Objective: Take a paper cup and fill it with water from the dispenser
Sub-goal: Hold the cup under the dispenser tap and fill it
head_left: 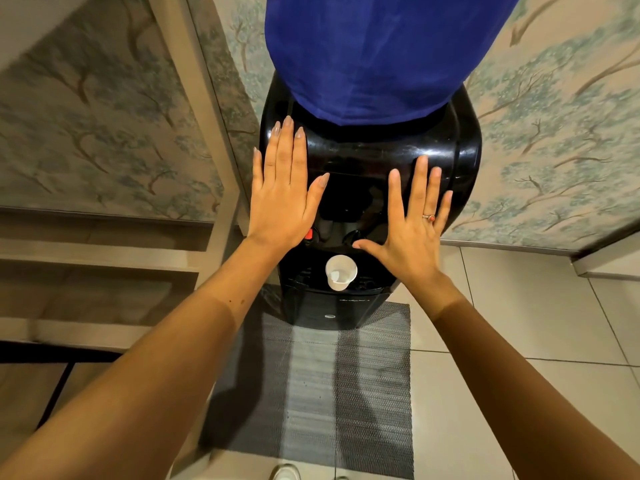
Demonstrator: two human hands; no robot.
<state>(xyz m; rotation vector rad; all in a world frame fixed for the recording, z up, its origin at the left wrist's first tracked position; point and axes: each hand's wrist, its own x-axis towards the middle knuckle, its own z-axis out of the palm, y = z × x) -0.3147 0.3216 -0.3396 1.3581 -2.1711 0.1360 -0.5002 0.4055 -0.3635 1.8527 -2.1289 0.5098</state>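
A white paper cup (340,272) stands upright on the drip tray of the black water dispenser (381,157), below its taps, with some water visible inside. A red tap lever (309,233) shows just left of centre. My left hand (284,192) is spread flat, palm down, over the dispenser's left side and holds nothing. My right hand (412,226) is also flat with fingers apart, over the right side, a ring on one finger. Both hands are above the cup and apart from it.
A big bottle under a blue cover (381,53) sits on top of the dispenser. A grey ribbed mat (322,393) lies on the tiled floor in front. Beige shelving (104,251) stands at the left; patterned wallpaper (561,140) is behind. A shoe tip (285,472) shows at the bottom.
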